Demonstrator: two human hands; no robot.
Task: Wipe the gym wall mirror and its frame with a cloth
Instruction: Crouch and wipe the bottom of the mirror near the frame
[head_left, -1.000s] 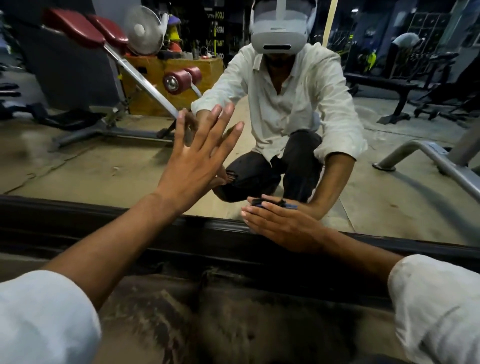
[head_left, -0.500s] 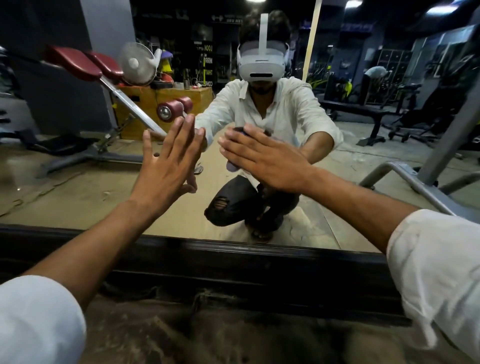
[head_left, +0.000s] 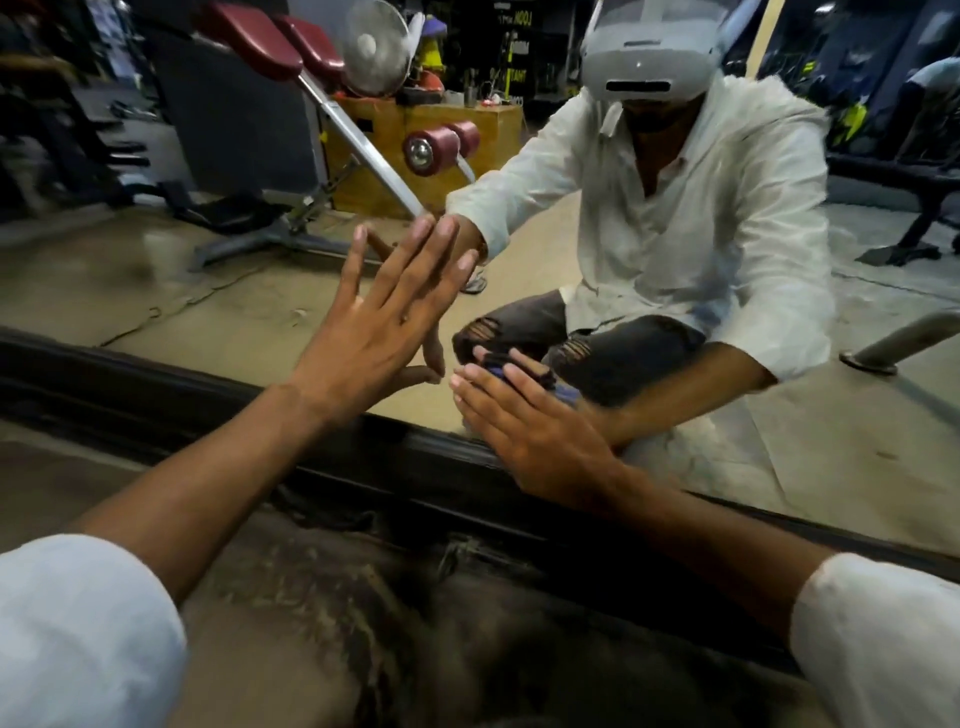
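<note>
The wall mirror (head_left: 208, 291) fills the upper part of the view, and its dark frame (head_left: 156, 400) runs along the bottom edge near the floor. My left hand (head_left: 374, 332) lies flat on the glass with the fingers spread, holding nothing. My right hand (head_left: 530, 431) presses a dark blue cloth (head_left: 511, 364) against the bottom of the glass, right at the frame. Most of the cloth is hidden under my palm; only a bit shows beyond the fingertips.
A worn, dirty floor (head_left: 363, 623) lies below the frame. The mirror reflects a crouching person in a white shirt, a red padded bench (head_left: 270, 36), a fan (head_left: 376, 47), a wooden box (head_left: 415, 150) and other gym machines.
My right hand with the cloth swept up the glass to chest height and has come back down to the bottom edge. My left hand stayed flat on the glass.
</note>
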